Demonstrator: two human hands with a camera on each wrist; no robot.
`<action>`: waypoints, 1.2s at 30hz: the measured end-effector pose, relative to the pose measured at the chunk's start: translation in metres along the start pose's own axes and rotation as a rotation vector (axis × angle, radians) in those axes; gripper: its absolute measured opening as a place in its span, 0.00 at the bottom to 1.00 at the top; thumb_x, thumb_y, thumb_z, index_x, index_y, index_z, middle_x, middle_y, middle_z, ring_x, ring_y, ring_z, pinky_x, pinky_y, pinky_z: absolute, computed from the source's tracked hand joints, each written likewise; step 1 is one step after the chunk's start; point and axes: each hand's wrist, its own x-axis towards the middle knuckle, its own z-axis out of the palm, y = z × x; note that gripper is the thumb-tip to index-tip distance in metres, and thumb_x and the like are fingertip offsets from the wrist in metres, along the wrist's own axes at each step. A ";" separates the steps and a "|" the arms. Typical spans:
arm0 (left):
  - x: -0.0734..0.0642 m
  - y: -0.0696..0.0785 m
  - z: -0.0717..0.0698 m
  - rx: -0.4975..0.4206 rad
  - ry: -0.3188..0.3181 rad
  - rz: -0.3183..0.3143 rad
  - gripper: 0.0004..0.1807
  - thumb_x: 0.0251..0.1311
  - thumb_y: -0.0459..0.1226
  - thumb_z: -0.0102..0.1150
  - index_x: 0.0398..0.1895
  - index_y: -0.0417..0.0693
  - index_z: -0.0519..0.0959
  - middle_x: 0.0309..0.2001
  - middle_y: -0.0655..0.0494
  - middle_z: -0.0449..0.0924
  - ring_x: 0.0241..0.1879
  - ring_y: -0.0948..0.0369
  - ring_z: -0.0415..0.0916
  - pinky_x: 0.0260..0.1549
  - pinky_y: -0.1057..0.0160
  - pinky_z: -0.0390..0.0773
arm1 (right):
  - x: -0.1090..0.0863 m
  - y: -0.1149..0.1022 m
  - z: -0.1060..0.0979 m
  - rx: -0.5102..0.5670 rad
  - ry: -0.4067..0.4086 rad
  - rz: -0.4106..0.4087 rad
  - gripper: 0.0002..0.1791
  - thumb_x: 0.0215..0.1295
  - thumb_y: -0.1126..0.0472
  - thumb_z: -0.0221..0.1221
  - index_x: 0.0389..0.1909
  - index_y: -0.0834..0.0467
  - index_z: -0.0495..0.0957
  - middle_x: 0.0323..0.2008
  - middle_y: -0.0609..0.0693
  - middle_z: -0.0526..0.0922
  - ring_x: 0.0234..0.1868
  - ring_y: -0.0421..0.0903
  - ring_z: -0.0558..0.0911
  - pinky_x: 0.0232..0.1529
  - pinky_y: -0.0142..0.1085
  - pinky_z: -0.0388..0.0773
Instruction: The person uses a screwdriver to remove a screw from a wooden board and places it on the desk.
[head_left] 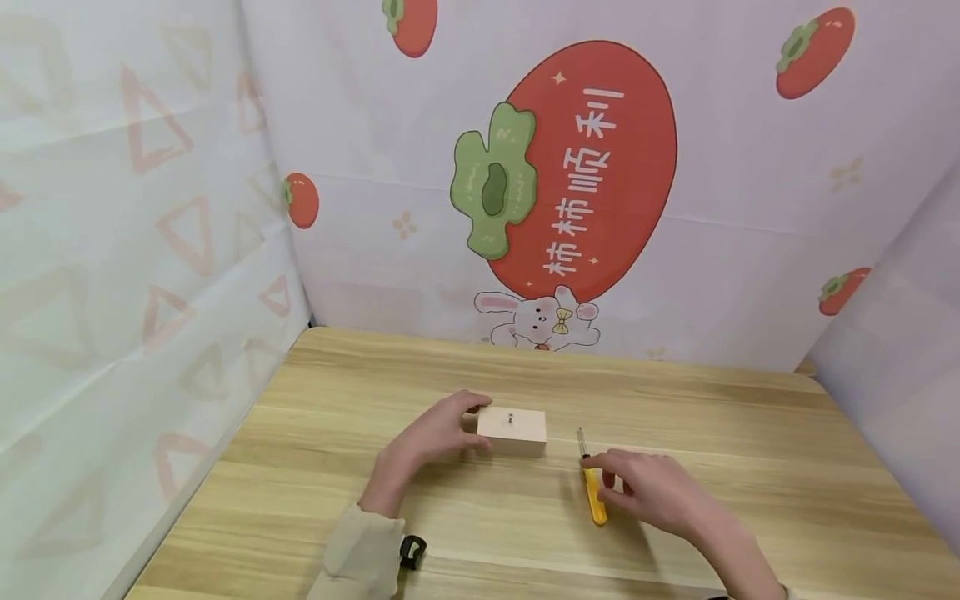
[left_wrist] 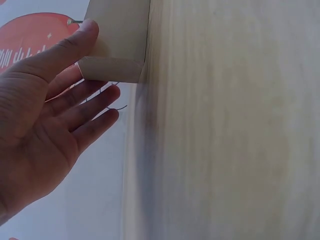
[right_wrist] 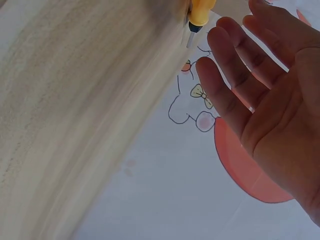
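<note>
A pale wooden block lies on the table, with a small metal screw standing up from its top. My left hand is at the block's left end, thumb along the near side and index finger by the far side. In the left wrist view the thumb overlaps the block's face; whether it presses is unclear. To the right lies a yellow-handled screwdriver, shaft pointing away. Over its handle hovers my right hand, fingers loosely bent; the right wrist view shows them apart from the screwdriver.
The wood-grain table ends at a back wall sheet printed with persimmons and a rabbit. A patterned sheet borders the left side, and another pale sheet the right. A black band is at the left wrist.
</note>
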 end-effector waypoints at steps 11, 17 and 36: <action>-0.001 -0.001 -0.001 -0.117 0.019 -0.066 0.37 0.48 0.42 0.78 0.63 0.45 0.76 0.62 0.49 0.76 0.59 0.50 0.77 0.61 0.51 0.76 | -0.002 -0.002 0.000 0.051 -0.125 -0.011 0.20 0.62 0.53 0.66 0.55 0.43 0.79 0.34 0.32 0.75 0.25 0.27 0.69 0.28 0.27 0.67; -0.001 0.002 -0.001 -0.125 0.014 -0.064 0.37 0.47 0.40 0.78 0.63 0.43 0.76 0.62 0.47 0.76 0.59 0.49 0.77 0.61 0.51 0.76 | -0.002 -0.001 0.003 0.064 -0.156 -0.004 0.22 0.59 0.49 0.69 0.55 0.41 0.81 0.34 0.33 0.74 0.26 0.28 0.69 0.27 0.27 0.67; 0.001 0.006 0.000 -0.086 0.014 -0.070 0.37 0.48 0.40 0.78 0.63 0.43 0.75 0.62 0.47 0.76 0.60 0.48 0.76 0.62 0.49 0.75 | 0.004 0.003 0.022 -0.055 -0.042 -0.094 0.09 0.62 0.53 0.67 0.43 0.40 0.83 0.36 0.35 0.74 0.27 0.31 0.68 0.27 0.29 0.69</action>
